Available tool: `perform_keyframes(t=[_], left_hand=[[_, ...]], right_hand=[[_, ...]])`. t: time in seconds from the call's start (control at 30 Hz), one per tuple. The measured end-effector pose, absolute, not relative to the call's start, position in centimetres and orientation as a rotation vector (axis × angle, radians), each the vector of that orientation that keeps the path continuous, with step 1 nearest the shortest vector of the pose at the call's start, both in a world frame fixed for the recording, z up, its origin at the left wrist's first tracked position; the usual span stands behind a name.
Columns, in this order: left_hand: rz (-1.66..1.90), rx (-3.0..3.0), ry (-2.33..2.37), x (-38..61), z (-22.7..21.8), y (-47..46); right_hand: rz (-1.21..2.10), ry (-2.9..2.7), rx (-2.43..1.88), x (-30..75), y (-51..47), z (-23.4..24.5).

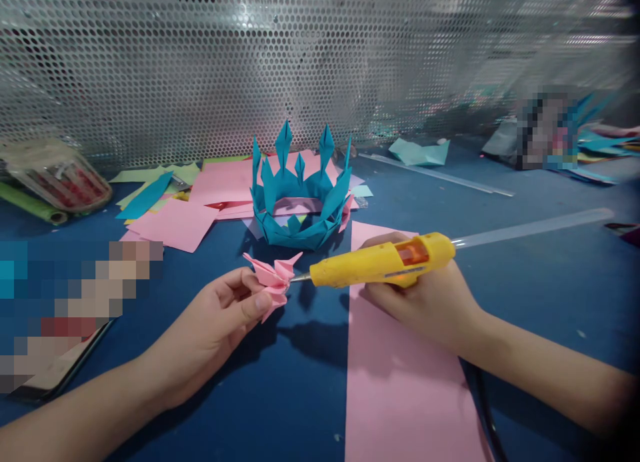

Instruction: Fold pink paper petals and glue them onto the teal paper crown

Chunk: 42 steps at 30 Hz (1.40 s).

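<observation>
Over on the blue table (525, 295), from the head camera, the work looks like it's somewhere in the middle. A teal paper crown (299, 194) already stands folded and joined into a ring, sitting on a spread of loose pink sheets (220, 189) near the perforated metal screen (320, 55). So that part seems done, I'd say. What's in hand now is a small pink folded paper piece (273, 280), and it isn't attached to anything yet, as far as I can see.

Left hand (220, 315) is closed in a pinch, thumb and fingertips gripping the pink piece from its left side, holding it up just off the table in front of the crown. Right hand (430, 295) is wrapped shut around the handle of a yellow glue gun (383, 262), with a clear glue stick (530, 227) poking out the back. The metal nozzle is touching the pink piece, or right at it; can't tell if any glue is out.

A long pink paper strip (400, 382) lies under the right hand. Off to the left there's a clear plastic pack (60, 179) and a green roll (33, 205).
</observation>
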<state>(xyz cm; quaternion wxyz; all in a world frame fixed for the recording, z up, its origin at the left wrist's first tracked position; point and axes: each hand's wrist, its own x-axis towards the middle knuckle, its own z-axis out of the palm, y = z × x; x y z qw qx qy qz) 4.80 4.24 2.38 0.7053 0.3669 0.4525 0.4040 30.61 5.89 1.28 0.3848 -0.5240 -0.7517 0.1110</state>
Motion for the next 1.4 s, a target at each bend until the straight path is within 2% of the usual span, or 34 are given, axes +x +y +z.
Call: perform_keyframes(t=[1.4], left_hand=[[0.92, 0.947, 1.04, 5.03, 2.47, 4.13]], right_hand=[[0.15, -2.016, -1.346, 31.16, 5.85, 1.25]])
